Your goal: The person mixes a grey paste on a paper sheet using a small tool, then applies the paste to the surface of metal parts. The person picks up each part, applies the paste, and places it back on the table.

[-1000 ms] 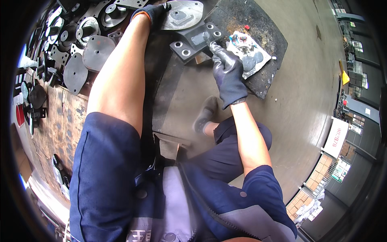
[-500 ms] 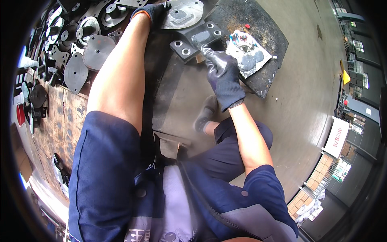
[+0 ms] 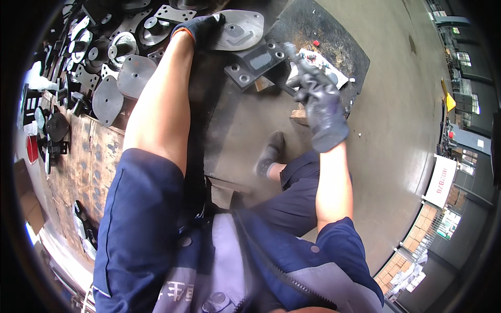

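Note:
My left hand (image 3: 201, 30), in a dark glove with an orange cuff edge, grips the left edge of a rounded grey metal plate (image 3: 245, 26). A grey outline of paste shows on the plate's face. Below it sits a dark metal block (image 3: 254, 65) with several round holes and a light grey patch in its middle. My right hand (image 3: 322, 101), also gloved, is over a white sheet (image 3: 336, 78) smeared with paste, mostly covering it. Its index finger stretches forward with a light grey, blurred tip; the other fingers are curled, and I see nothing held.
A dark worn work surface (image 3: 344, 39) carries the sheet and a small red cap (image 3: 316, 43). To the left, several metal plates and flanges (image 3: 122, 47) crowd a wooden bench (image 3: 78, 156). My foot (image 3: 270, 151) is on the floor below.
My right hand has moved right, from beside the block to over the white sheet. The left hand stays on the plate. The view has shifted slightly.

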`<action>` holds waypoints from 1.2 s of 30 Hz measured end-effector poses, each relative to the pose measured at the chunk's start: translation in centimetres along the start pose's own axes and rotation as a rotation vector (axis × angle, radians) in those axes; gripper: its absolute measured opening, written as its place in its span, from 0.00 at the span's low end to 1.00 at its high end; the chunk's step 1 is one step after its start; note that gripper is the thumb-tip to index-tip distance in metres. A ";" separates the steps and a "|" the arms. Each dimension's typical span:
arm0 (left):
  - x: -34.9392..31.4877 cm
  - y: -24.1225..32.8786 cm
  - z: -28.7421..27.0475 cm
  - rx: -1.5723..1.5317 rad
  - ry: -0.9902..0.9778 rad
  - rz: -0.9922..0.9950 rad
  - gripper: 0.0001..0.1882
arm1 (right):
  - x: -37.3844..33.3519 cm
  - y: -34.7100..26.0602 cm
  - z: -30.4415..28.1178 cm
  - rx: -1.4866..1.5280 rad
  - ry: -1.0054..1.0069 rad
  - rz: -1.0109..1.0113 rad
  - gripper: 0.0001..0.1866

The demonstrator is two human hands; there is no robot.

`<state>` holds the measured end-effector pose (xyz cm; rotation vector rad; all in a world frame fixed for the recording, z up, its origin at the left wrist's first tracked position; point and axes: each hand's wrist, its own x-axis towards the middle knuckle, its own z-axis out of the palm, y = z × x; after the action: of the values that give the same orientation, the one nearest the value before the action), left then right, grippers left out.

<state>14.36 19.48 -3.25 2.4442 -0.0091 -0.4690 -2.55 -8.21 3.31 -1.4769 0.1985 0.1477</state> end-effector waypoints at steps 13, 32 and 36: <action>-11.0 6.0 -4.2 -0.147 0.430 0.185 0.16 | -0.9 -4.8 -0.8 0.067 -0.090 -0.172 0.22; -64.2 -26.8 -11.4 0.036 0.738 -1.313 0.19 | -2.5 -5.2 -6.8 -0.169 -0.029 -0.218 0.34; -77.3 -43.7 -6.4 -0.208 1.144 -1.708 0.34 | -5.2 -6.2 -6.3 0.084 0.253 -0.032 0.34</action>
<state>-60.60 67.35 0.85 1.5674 2.4158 0.3594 -6.49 -14.87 9.93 -1.4114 0.3803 -0.0736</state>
